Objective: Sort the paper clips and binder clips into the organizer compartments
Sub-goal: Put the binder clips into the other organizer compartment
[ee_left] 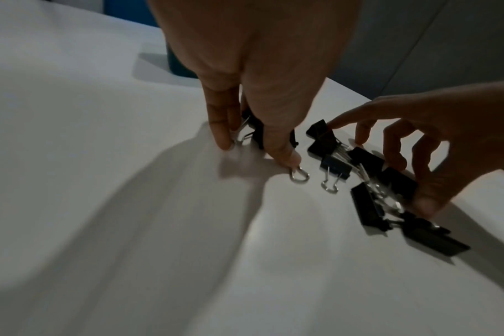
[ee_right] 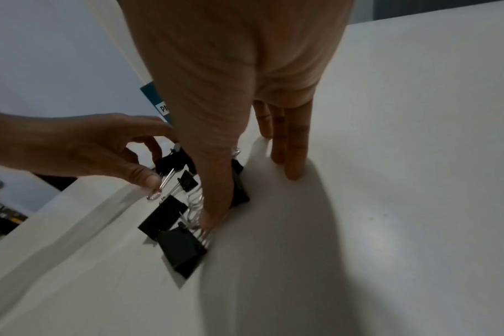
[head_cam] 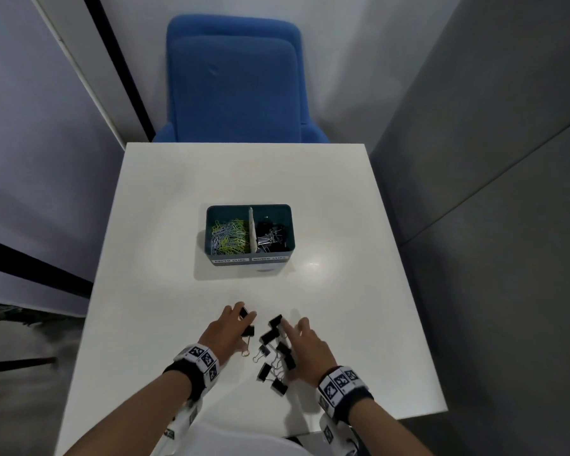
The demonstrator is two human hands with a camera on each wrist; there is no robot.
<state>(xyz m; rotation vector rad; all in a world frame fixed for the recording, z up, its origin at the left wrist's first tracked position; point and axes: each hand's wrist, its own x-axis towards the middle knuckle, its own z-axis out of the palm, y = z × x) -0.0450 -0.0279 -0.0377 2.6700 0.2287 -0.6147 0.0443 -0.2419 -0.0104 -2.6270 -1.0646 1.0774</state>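
Note:
A teal organizer [head_cam: 211, 255] stands mid-table. Its left compartment holds yellow-green and white paper clips [head_cam: 229, 236], its right compartment black binder clips [head_cam: 272, 235]. Several loose black binder clips [head_cam: 264, 371] lie near the table's front edge, also in the left wrist view [ee_left: 366, 204] and the right wrist view [ee_right: 181, 247]. My left hand [head_cam: 244, 324] [ee_left: 255, 147] pinches binder clips [head_cam: 244, 312] [ee_left: 256, 134] between fingers and thumb at the pile's left side. My right hand [head_cam: 292, 350] [ee_right: 252, 197] lies over the pile's right side, fingers fairly straight, thumb pressing on clips.
The white table [head_cam: 244, 172] has bare surface around the organizer and to both sides of the hands. A blue chair [head_cam: 234, 80] stands behind its far edge. Grey wall panels close in on the left and right.

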